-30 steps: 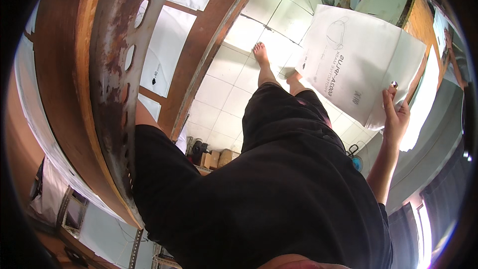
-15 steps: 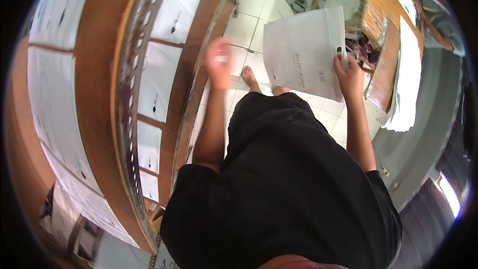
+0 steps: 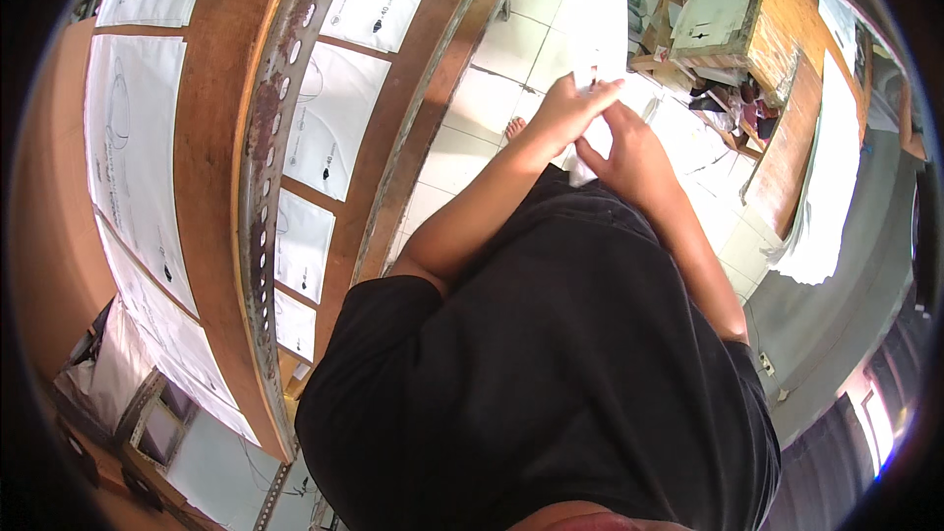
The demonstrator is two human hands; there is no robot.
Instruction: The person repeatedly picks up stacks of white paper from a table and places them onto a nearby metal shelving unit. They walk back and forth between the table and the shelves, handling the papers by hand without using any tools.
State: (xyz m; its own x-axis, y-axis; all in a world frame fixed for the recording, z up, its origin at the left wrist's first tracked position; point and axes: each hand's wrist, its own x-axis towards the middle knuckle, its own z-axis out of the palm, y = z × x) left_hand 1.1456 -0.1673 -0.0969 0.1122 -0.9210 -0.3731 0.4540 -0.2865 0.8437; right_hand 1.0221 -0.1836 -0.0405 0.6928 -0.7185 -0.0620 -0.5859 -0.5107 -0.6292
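A white printed bag (image 3: 595, 25) is held out in front of me, turned almost edge-on and very bright in the light. My left hand (image 3: 573, 116) and my right hand (image 3: 637, 149) meet at its near end, fingers closed around it and overlapping. A small dark spot shows on the bag beside the left fingers. A white corner of it hangs down below the right hand. The fingers hide much of the grip.
On my left rises a shelf rack with a perforated metal edge (image 3: 258, 138), its wooden boards bearing several white printed packets (image 3: 334, 118). To the right stand a wooden cabinet (image 3: 777, 20) and hanging white sheets (image 3: 821, 177). Another person's arm (image 3: 913, 123) shows at the far right.
My left hand has swung right from beside the shelves to the bag. The right hand has moved left, and the bag has turned from face-on to nearly edge-on.
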